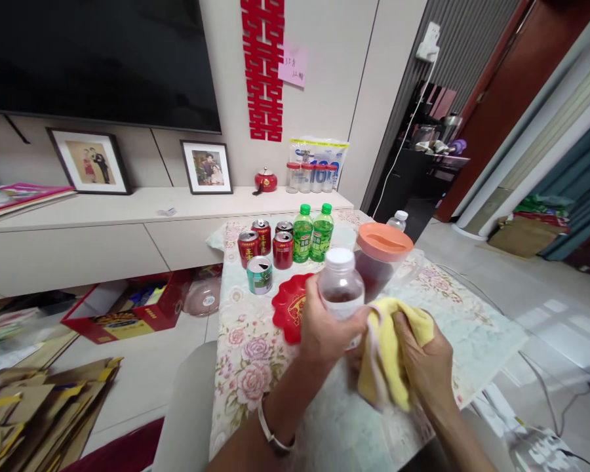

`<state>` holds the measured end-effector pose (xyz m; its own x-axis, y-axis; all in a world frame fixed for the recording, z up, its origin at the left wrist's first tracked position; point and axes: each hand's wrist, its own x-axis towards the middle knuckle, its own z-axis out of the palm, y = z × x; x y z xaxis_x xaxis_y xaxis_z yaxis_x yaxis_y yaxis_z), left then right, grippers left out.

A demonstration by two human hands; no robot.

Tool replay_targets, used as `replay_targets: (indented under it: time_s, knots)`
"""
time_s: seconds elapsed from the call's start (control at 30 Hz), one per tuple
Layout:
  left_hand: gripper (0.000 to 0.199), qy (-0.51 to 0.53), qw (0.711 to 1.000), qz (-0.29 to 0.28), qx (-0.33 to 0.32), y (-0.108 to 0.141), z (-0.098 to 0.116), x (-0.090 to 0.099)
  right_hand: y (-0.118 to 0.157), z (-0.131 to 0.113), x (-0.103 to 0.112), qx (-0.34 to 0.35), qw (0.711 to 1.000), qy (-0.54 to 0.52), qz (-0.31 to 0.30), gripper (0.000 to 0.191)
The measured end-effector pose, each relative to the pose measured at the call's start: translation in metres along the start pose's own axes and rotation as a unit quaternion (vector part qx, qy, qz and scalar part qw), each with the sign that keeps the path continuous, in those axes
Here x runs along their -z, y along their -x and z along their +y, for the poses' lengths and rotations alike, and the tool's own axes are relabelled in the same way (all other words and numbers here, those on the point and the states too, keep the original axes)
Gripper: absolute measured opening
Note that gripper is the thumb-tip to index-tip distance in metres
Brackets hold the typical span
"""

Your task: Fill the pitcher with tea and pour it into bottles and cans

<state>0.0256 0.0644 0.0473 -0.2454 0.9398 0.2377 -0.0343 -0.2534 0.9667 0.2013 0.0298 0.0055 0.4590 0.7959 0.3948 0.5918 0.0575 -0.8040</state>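
My left hand (324,331) is wrapped round a clear plastic bottle (343,288) with a white cap, held upright above the table. A bracelet circles the left wrist. A yellow cloth (386,354) hangs in folds from my right hand (427,360), whose fingers grip it beside the bottle. The cloth touches the fingertips of my left hand. Behind the bottle stands a pitcher (373,272) with an orange lid and dark liquid. A red scalloped plate (288,308) lies left of the bottle, partly hidden by my left hand.
Several red cans (282,251), a green can (259,275) and two green bottles (303,236) stand at the back of the flowered tablecloth (250,367). Behind runs a white cabinet (152,203) with framed photos and red-lidded jars (305,177). Cardboard (49,406) lies on the floor at left.
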Motion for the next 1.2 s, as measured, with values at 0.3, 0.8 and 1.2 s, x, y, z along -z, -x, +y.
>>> replay_targets:
  time_s: [0.3,0.8,1.2]
  knots:
    - [0.072,-0.063,0.994,0.085,-0.007,-0.005,-0.043,0.013,-0.026,-0.001,0.027,0.11,0.864,0.235,-0.431,0.083]
    - [0.074,-0.114,0.984,-0.006,-0.135,0.031,-0.063,0.012,-0.049,-0.149,0.028,0.238,0.9,0.113,-0.348,0.023]
    - [0.09,-0.179,0.921,-0.075,-0.337,0.065,-0.075,0.001,-0.103,-0.14,0.123,0.175,0.932,0.17,-0.268,0.027]
